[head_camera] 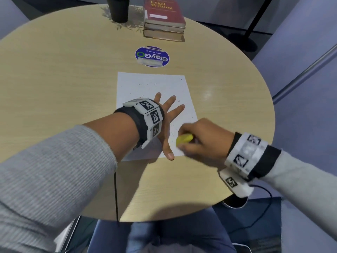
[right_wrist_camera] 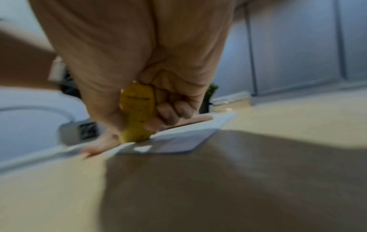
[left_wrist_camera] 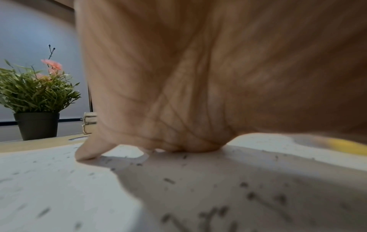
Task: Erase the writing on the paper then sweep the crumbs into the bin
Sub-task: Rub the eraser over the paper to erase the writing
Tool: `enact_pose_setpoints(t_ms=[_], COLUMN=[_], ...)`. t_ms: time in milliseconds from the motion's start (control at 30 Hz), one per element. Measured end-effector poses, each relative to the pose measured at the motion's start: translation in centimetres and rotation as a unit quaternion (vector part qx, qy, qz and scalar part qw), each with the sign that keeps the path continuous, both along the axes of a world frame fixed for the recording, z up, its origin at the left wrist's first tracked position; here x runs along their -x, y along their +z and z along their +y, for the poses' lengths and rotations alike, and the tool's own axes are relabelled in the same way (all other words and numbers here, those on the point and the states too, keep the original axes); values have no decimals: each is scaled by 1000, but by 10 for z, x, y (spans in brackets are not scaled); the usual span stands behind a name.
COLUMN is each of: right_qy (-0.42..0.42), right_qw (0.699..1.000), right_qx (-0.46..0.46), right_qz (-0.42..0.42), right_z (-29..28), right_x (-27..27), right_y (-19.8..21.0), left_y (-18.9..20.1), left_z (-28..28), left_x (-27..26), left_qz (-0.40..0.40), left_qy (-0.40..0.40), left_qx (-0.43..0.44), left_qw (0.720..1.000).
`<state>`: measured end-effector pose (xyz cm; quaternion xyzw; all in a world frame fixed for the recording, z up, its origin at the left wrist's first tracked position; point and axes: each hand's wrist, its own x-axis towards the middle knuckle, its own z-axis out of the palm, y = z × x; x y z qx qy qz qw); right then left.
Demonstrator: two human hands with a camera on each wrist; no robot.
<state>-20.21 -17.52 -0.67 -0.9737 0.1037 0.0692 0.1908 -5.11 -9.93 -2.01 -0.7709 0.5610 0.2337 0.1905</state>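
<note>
Left hand [head_camera: 165, 114] flat, fingers spread, pinning paper [head_camera: 145, 84] to counter [head_camera: 73, 70] against sliding. Right hand [head_camera: 202, 139] grip clamped on eraser [head_camera: 184, 140], rubbing near corner; crumbs scattered.

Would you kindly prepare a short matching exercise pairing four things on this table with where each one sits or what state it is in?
Things:
1. eraser
2. left hand
3. stack of books
4. round sticker

Places or states:
A. at the far edge of the table, beside a dark plant pot
B. spread flat on the paper, pressing it down
C. stuck to the tabletop just beyond the paper's far edge
D. gripped in the right hand at the paper's near right corner

Pairs: 1-D, 2-B, 3-A, 4-C
</note>
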Motion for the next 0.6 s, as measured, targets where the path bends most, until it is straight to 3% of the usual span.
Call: enact_pose_setpoints(t_ms=[100,200,333,467,600], right_qy=[-31,51,-33,32,-38], right_qw=[999,999,999,999,999], right_qx=[27,-2,29,-12,16], right_qz=[-27,-9,-27,-8,-24], right_z=[-13,16,-12,12,-12], right_x=[0,8,4,11,5], right_y=[1,-5,4,-1,3], left_y=[0,-2,1,-3,-6], left_z=[1,2,1,0,1], left_x=[1,1,1,1,1], left_qz=[6,-2,9,4,9], left_qy=[-2,1,3,8,3], left_qx=[9,12,1,8,21], left_qw=[1000,1000,1000,1000,1000])
